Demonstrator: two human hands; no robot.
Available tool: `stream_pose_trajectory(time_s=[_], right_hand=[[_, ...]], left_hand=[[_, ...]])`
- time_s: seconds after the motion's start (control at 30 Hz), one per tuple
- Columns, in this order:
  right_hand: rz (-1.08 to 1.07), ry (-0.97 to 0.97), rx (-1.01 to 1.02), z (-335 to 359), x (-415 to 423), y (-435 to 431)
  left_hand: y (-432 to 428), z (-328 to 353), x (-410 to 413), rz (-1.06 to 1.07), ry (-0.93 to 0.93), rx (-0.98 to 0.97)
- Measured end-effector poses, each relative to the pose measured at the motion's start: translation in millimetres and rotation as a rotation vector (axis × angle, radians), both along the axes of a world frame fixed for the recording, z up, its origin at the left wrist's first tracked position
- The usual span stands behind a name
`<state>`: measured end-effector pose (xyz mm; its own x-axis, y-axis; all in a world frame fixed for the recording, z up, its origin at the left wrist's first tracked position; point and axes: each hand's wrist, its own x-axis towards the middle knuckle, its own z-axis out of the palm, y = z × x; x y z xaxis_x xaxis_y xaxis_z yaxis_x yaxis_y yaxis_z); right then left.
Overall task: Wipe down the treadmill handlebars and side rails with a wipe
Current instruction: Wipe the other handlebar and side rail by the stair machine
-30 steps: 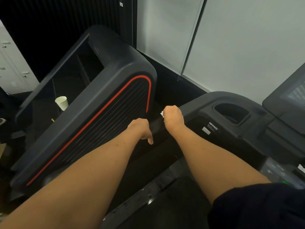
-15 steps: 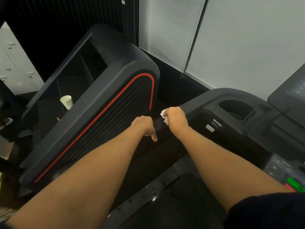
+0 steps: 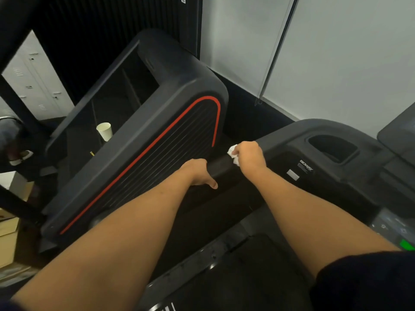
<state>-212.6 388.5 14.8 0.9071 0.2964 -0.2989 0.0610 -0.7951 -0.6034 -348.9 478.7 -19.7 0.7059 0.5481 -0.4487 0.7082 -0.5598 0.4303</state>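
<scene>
Head view. The black handlebar (image 3: pixel 221 167) has its long axis running from lower left up and right into the treadmill console (image 3: pixel 292 135). The right hand (image 3: pixel 250 157), its grip clamped on a crumpled white wipe (image 3: pixel 232 153), holds it on the bar's console end. The left hand (image 3: pixel 197 173) has its grip curled over the bar just beside. A white paper cup (image 3: pixel 104 131) is seen left of the red-striped machine (image 3: pixel 157 135); its interior is not visible.

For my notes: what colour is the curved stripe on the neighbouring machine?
The stripe is red; head view.

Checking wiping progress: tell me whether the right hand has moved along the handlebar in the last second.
No, hardly: the right hand, gripping the wipe on the handlebar, sits about as far from the white label as before.
</scene>
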Motion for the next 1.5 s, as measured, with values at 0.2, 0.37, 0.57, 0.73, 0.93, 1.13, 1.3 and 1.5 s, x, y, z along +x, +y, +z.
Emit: stream_pose_trajectory(time_s=[0.2,0.37,0.57,0.73,0.93,1.13,1.3,1.5], right_hand=[[0.103,-0.012,-0.064,-12.3,-28.9,12.5],[0.097,-0.03,-0.11,-6.2,-3.5,14.6],[0.488,-0.291,-0.116,-25.3,-15.6,19.5],[0.473,-0.269,-0.135,-11.6,-6.2,31.1],[0.629,-0.578,-0.382,-14.5,-22.7,26.0],[0.601,-0.501,-0.466,-12.9,6.5,34.5],[0.69,-0.572,-0.473,-17.5,-6.9,35.7],[0.674,-0.513,-0.464,-18.9,14.7,37.2]], left_hand=[[-2.3,3.0,-0.2,0.032,0.003,-0.003],[0.8,-2.3,2.5,0.041,0.003,-0.004],[0.2,12.7,12.2,0.026,0.087,-0.001],[0.6,14.8,14.5,0.03,0.109,-0.011],[0.4,16.7,12.2,0.023,0.11,-0.004],[0.9,13.8,10.7,0.023,0.084,-0.013],[1.4,15.5,12.6,0.023,0.097,-0.015],[2.8,11.8,14.2,0.032,0.111,-0.013]])
